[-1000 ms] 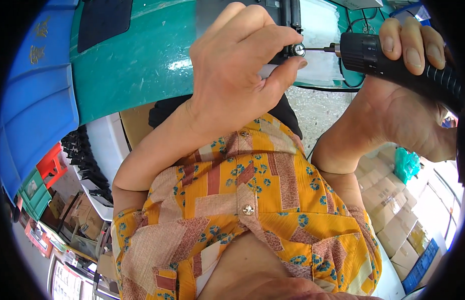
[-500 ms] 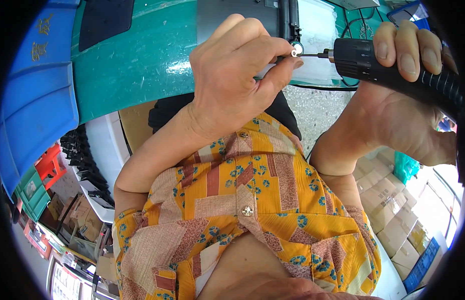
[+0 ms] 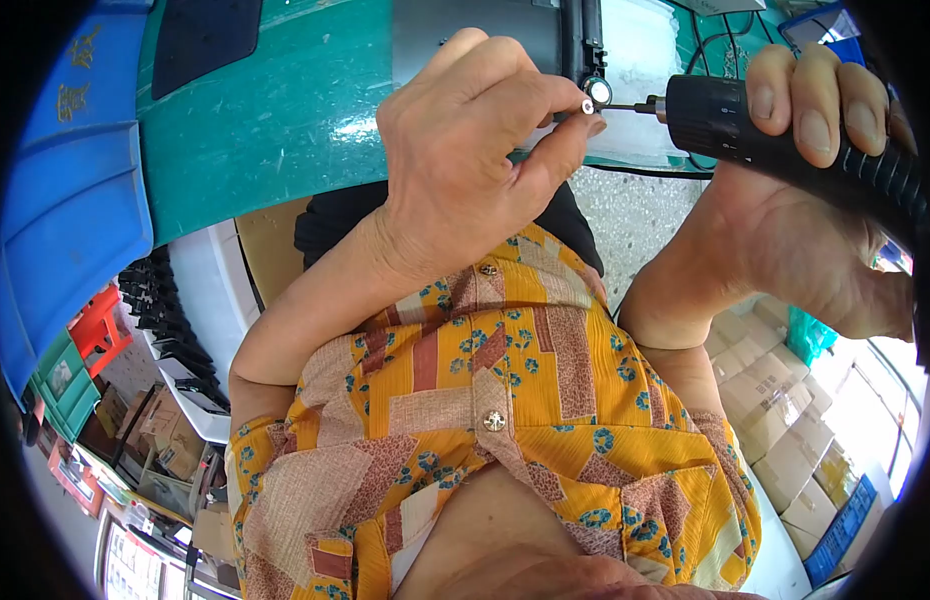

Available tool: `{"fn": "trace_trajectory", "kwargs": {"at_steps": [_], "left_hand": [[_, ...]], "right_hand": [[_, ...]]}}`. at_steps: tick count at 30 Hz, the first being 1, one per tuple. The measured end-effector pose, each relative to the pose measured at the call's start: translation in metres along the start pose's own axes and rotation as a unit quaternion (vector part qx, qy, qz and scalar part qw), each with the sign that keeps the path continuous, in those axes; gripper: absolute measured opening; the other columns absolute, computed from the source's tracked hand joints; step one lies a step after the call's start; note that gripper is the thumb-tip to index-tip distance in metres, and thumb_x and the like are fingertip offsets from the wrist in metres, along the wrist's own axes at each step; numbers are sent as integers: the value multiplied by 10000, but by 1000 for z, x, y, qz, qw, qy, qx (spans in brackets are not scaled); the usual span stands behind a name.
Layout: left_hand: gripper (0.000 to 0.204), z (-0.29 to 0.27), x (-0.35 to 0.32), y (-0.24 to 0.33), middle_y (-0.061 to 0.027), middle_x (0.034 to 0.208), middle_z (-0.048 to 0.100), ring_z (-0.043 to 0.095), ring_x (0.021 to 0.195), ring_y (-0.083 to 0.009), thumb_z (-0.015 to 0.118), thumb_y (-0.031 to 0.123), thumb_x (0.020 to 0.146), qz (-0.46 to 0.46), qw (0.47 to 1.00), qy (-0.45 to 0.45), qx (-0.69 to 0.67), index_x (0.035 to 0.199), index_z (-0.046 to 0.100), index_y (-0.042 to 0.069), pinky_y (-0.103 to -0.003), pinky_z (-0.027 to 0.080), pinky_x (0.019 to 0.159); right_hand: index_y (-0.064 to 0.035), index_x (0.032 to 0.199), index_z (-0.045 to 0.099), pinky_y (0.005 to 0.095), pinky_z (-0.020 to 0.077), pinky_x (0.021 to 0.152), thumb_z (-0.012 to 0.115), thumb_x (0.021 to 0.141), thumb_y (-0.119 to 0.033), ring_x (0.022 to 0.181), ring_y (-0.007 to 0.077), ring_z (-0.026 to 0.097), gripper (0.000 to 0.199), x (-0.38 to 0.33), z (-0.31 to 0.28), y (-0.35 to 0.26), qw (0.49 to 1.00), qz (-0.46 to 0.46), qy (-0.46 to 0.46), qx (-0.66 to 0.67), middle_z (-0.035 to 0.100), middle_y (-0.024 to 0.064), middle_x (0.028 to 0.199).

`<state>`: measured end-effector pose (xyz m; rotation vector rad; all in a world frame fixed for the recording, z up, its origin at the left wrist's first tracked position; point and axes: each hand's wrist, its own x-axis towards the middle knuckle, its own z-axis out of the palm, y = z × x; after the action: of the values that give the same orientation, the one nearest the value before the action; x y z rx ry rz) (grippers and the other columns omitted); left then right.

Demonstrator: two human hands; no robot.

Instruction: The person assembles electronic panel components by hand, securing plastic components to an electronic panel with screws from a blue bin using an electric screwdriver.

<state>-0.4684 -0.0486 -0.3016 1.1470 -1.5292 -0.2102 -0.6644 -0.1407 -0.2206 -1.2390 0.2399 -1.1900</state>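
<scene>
Silver and tiny, the screw (image 3: 587,105) sits pinched between the left hand's (image 3: 465,170) thumb and forefinger at the driver (image 3: 785,140) tip, the right hand (image 3: 815,200) wrapped tight round the driver, so a slightly skewed bit could flick it away.
</scene>
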Motion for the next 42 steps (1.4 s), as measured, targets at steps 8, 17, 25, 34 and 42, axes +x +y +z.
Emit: {"fn": "trace_trajectory", "kwargs": {"at_steps": [8,17,25,34,42], "left_hand": [[206,2,0,0,-28,740,626,571,652,-147,850,-33,726,-3,1000,-1,-4,878,728,34,-273,432,562],[211,2,-1,-1,-23,734,616,559,646,-157,859,-18,720,23,999,0,26,874,731,49,-276,428,557],[228,9,-4,-4,-26,754,616,562,653,-173,873,13,710,39,999,14,24,886,740,70,-300,424,525],[437,5,-4,3,17,786,570,532,689,-194,837,105,608,153,970,-6,187,1039,768,109,-315,411,584],[446,15,-6,3,23,831,578,549,741,-186,810,150,633,158,964,-22,211,1075,769,105,-357,412,675]], "right_hand": [[-84,1215,618,419,439,777,649,736,-827,835,227,562,884,1,-1,3,1000,-2,0,-3,575,85,1006],[-87,1208,621,418,439,777,650,729,-829,834,227,563,883,2,-2,6,1000,-2,-3,-5,576,82,1005],[-90,1202,625,418,439,777,652,723,-831,833,226,563,882,1,-1,3,1000,1,-8,-10,577,80,1004],[-93,1194,628,417,439,777,653,716,-833,831,226,564,881,1,-63,-40,1000,11,-14,-18,578,77,1003],[-96,1188,632,417,439,777,655,710,-835,830,226,565,880,4,-61,-35,999,17,-14,-24,579,75,1002]]}}
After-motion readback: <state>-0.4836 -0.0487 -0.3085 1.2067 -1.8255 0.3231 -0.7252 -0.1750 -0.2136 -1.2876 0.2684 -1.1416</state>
